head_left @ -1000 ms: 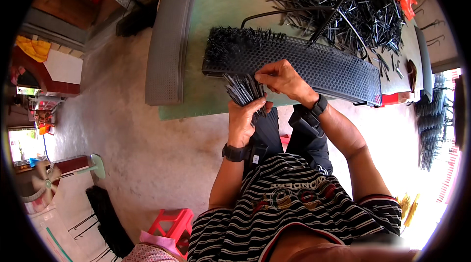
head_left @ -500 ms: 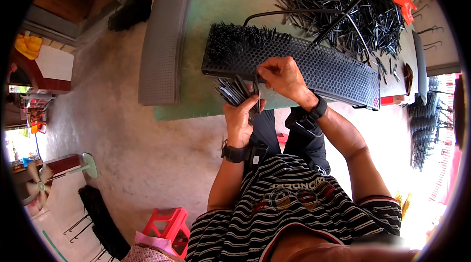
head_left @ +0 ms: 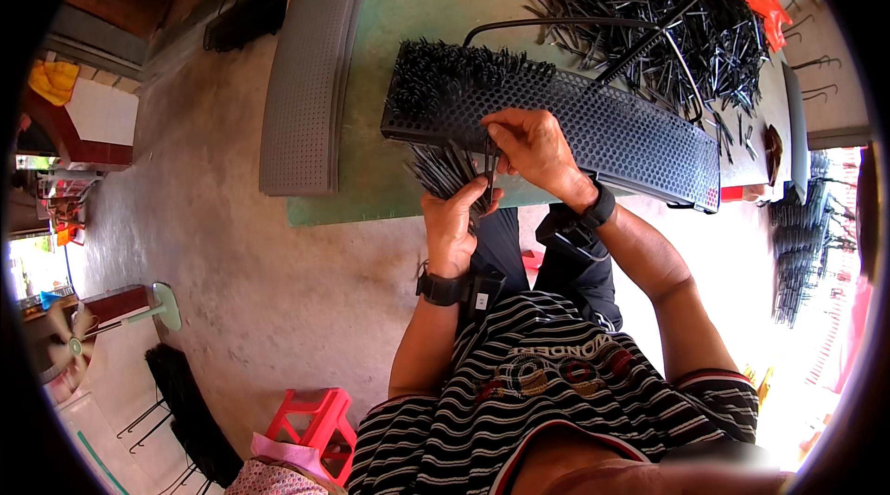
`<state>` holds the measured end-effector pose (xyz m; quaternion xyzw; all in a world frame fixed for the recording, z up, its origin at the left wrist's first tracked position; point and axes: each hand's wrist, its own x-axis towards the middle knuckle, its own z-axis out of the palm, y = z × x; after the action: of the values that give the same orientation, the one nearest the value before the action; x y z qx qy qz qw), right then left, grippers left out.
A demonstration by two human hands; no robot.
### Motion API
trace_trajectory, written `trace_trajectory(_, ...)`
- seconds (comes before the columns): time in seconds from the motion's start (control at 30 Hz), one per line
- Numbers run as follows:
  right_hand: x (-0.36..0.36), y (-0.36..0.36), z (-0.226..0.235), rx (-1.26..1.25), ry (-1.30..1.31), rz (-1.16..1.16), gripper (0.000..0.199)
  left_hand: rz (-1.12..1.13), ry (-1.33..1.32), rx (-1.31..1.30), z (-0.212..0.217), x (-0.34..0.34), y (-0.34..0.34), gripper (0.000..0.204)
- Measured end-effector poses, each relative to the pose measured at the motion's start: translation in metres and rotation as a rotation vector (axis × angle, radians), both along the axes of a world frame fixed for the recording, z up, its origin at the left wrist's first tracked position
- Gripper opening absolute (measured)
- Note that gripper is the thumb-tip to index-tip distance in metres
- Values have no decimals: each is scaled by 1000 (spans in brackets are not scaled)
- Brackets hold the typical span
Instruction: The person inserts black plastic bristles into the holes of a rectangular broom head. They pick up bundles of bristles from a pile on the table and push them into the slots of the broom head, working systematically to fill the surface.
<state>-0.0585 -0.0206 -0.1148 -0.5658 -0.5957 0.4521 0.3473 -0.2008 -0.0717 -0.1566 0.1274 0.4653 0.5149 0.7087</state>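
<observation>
A long black perforated panel (head_left: 640,138) lies across the green table (head_left: 408,22), its left part thick with inserted black pins. My left hand (head_left: 454,217) grips a bundle of black pins (head_left: 443,171) just under the panel's near edge. My right hand (head_left: 533,147) rests on the panel and pinches a single black pin (head_left: 488,154) between thumb and fingers, right above the bundle. Both wrists wear black bands.
A big heap of loose black pins (head_left: 667,13) and a bent black rod (head_left: 593,24) lie at the table's far side. A grey perforated panel (head_left: 311,78) lies at the table's left edge. A red stool (head_left: 311,421) stands on the concrete floor.
My right hand has drawn one pin out of the bundle and holds it at the panel's near edge. The left hand with the bundle has barely moved.
</observation>
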Motion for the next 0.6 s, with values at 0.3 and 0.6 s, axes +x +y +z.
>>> trace_trajectory(0.3, 4, 1, 1, -86, 6, -49, 22, 127, 87, 24, 5, 9, -3, 14)
trace_trajectory(0.6, -1, 36, 21, 499, 24, -237, 16, 94, 105, 63, 3, -1, 2, 10)
